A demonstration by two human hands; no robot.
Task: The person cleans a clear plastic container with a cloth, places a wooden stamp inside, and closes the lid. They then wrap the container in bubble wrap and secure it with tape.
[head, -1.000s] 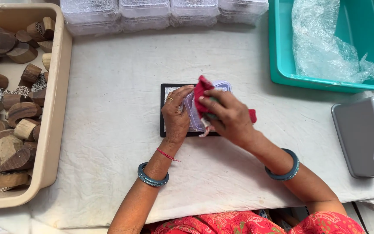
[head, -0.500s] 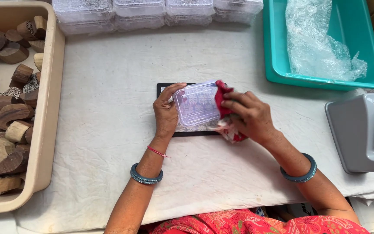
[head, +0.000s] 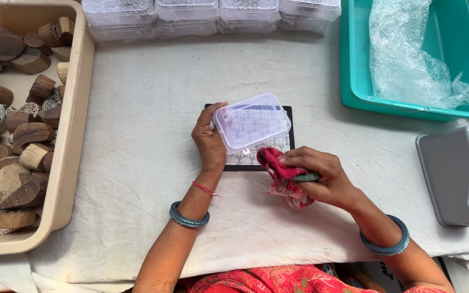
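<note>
My left hand (head: 208,142) grips the left side of a small clear plastic box (head: 251,120) with a lid, held tilted just above a black-edged patterned pad (head: 256,158) in the middle of the white cloth. A patterned block shows through the box. To the right and slightly nearer me, my right hand (head: 317,176) is closed on a bunched red and pink cloth (head: 281,173), which sits at the box's lower right edge.
A beige tray (head: 70,135) full of several carved wooden blocks lies at the left. Stacked clear boxes (head: 213,13) line the far edge. A teal tub (head: 354,81) with bubble wrap sits far right, and a grey machine (head: 457,173) is at the right edge.
My right hand has drawn the red cloth off the box, down and to the right. The box's clear lid is now fully exposed, with my left hand still holding it.
</note>
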